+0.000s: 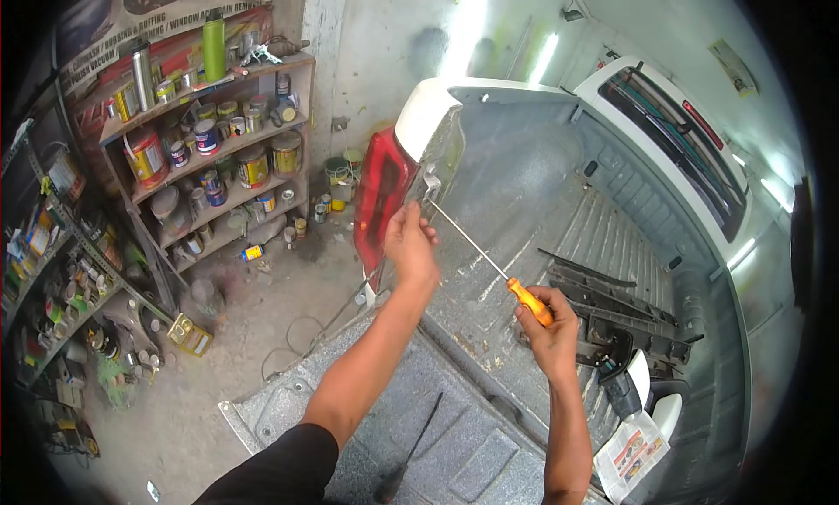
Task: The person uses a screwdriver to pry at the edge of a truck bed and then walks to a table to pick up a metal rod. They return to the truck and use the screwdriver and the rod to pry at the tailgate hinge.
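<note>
A screwdriver [530, 301] with a yellow-orange handle is gripped in my right hand [552, 332]. Its long thin shaft points up and left, toward the inner edge of a red tail light [381, 199] on the truck bed's corner post. My left hand [411, 243] is beside that edge, just below the shaft's tip, its fingers curled together. Whatever they may hold is hidden. Near the tip, a metal latch piece [431, 183] shows on the post. A second screwdriver [393, 480], dark-handled, lies on the lowered tailgate [476, 435] between my forearms.
Dark trim strips [612, 304] lie in the truck bed at the right, near white-and-black mirror parts [629, 383] and a newspaper sheet [631, 455]. Wooden shelves [218, 151] with paint cans stand at the left. A metal rack [79, 260] holds more cans.
</note>
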`<state>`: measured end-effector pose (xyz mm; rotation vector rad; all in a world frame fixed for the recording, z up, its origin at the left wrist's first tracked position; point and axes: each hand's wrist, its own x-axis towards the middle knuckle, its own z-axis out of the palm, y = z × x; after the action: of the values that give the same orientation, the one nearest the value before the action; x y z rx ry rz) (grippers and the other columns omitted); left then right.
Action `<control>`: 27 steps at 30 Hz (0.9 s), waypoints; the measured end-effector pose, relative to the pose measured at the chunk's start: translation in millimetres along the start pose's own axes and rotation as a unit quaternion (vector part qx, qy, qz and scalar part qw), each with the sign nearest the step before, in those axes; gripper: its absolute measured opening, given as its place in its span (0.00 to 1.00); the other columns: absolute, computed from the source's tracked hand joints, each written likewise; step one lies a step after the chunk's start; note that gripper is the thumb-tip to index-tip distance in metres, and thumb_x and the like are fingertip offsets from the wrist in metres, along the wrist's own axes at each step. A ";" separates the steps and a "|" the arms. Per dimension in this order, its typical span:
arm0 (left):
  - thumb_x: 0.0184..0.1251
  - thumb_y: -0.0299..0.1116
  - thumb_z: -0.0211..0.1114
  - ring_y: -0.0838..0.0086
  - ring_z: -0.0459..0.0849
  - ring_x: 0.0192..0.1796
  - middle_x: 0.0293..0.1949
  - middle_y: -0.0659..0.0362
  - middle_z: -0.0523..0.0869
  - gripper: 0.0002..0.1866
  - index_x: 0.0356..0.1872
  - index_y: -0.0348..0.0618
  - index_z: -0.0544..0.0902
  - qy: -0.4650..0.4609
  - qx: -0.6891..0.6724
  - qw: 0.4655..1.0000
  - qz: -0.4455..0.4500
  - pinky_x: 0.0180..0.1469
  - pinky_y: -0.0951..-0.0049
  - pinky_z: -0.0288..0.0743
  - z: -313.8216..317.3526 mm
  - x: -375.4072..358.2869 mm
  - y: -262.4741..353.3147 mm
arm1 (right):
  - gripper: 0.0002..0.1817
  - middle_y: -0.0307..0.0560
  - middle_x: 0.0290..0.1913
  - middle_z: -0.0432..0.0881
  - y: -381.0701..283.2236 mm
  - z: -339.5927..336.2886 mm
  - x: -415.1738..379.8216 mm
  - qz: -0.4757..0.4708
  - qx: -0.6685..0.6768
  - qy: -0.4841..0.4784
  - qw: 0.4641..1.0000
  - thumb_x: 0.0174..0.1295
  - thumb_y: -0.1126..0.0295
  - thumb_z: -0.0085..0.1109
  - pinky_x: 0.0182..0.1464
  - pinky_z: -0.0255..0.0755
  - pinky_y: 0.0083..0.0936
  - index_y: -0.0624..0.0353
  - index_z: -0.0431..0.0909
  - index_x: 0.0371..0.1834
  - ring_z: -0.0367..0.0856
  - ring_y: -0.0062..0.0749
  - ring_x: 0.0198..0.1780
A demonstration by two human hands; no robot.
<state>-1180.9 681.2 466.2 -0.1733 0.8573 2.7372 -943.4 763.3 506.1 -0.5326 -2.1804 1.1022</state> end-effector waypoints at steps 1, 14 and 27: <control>0.79 0.39 0.63 0.84 0.76 0.26 0.28 0.69 0.81 0.11 0.53 0.47 0.83 -0.014 0.050 0.996 0.074 0.30 0.79 0.70 -0.5 -5.1 -0.8 | 0.14 0.43 0.45 0.82 1.4 -0.7 0.2 0.000 -0.002 0.000 1.000 0.62 0.77 0.71 0.51 0.72 0.22 0.65 0.82 0.51 0.79 0.26 0.46; 0.83 0.37 0.54 0.80 0.81 0.25 0.30 0.60 0.86 0.18 0.64 0.36 0.76 -0.112 0.184 0.973 0.084 0.28 0.78 0.72 -6.5 -3.9 7.4 | 0.12 0.46 0.35 0.81 -15.1 -7.3 8.3 0.042 -0.042 -0.010 0.998 0.62 0.68 0.73 0.34 0.72 0.24 0.63 0.86 0.44 0.81 0.29 0.34; 0.82 0.41 0.56 0.76 0.83 0.24 0.32 0.58 0.87 0.13 0.49 0.40 0.77 0.000 0.043 0.999 -0.004 0.24 0.77 0.71 20.0 -2.2 5.6 | 0.14 0.49 0.32 0.79 -33.9 3.1 -1.0 -0.236 -0.384 0.050 0.891 0.61 0.67 0.73 0.25 0.76 0.38 0.55 0.80 0.46 0.82 0.47 0.25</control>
<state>-1181.1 687.7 486.0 -0.1598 0.9700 2.6864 -947.2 741.6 532.1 -0.3301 -2.4165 -0.0757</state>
